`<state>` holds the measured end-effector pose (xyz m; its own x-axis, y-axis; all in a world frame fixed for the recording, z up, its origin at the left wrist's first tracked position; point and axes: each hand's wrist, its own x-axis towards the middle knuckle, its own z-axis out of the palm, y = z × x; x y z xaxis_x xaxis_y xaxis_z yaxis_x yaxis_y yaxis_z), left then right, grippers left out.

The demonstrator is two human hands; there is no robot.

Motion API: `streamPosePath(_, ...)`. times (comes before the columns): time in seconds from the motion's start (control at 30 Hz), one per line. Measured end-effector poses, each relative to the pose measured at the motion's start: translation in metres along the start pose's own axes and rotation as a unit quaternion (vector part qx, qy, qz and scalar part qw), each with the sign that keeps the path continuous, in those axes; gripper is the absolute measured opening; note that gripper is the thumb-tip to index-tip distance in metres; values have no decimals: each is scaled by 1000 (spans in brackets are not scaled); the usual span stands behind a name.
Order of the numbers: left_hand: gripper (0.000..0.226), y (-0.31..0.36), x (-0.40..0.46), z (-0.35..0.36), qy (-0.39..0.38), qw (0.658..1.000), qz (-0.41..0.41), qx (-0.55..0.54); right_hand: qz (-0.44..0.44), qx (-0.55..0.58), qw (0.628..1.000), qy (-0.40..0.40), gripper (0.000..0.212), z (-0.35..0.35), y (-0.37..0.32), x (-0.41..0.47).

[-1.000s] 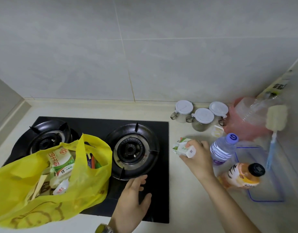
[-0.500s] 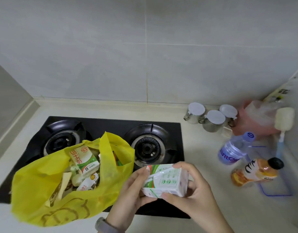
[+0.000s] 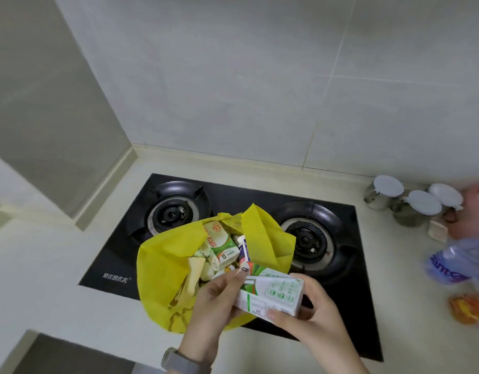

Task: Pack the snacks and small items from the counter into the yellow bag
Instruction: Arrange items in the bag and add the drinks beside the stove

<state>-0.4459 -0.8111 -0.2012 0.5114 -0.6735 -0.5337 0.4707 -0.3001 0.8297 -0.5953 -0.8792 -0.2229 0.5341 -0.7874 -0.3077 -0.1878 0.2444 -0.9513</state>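
Note:
A yellow bag [image 3: 162, 268] lies open on the black gas hob [image 3: 349, 314], holding several cartons and packets; a green and white drink carton [image 3: 219, 238] shows on top. Both hands hold a white and green carton [image 3: 276, 292] over the bag's right edge. My right hand [image 3: 311, 317] grips the carton from below and the right. My left hand [image 3: 214, 298] pinches its left end over the bag's mouth. A watch sits on my left wrist.
Three metal jars with white lids [image 3: 411, 203] stand at the back right by the wall. A water bottle [image 3: 457, 265] and an orange drink bottle [image 3: 470, 309] lie blurred at the right edge. A pink bag [image 3: 476, 209] sits behind them.
My right hand picked the carton off the counter by the bottles and brought it left. My left hand rose from the hob to take its end. The view swung left.

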Motion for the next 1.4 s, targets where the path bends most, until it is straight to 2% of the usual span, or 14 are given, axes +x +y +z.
streamPosePath(0.13,24,-1,10,-27,18,998,17,51,25,42,999,15,58,24,0,5)
streamPosePath(0.2,26,-5,17,-41,44,988,91,121,22,39,999,25,57,32,-4,10)
streamPosePath(0.23,25,-9,22,-50,69,961,174,204,19,38,999,32,60,36,-6,12)
streamPosePath(0.27,22,-12,26,-59,95,907,264,315,14,39,998,40,61,40,-9,14)
streamPosePath(0.33,26,-16,36,-77,122,767,366,513,-5,33,998,54,57,48,-17,18)
streamPosePath(0.43,44,-12,40,-87,64,681,288,671,-41,5,997,72,56,58,-27,25)
streamPosePath(0.53,31,-17,39,-89,-59,628,249,735,-61,-71,994,65,61,64,-33,38)
streamPosePath(0.7,29,-22,39,-87,-155,680,250,672,-81,-248,965,-13,68,68,-31,64)
streamPosePath(0.8,32,-18,38,-88,-180,682,271,655,-94,-318,942,-56,72,72,-28,75)
streamPosePath(0.97,28,-19,45,-96,-161,663,375,628,-12,-206,963,-173,71,61,-20,94)
streamPosePath(1.03,23,-21,47,-102,-161,688,386,592,18,-170,961,-218,69,58,-13,99)
streamPosePath(1.1,23,-26,50,-105,-159,685,417,577,25,-210,946,-246,70,59,-5,103)
streamPosePath(1.3,19,-25,54,-107,-157,676,446,564,-74,-515,793,-317,52,71,18,118)
streamPosePath(1.4,17,-28,58,-110,-151,669,441,578,-92,-608,728,-304,60,72,22,118)
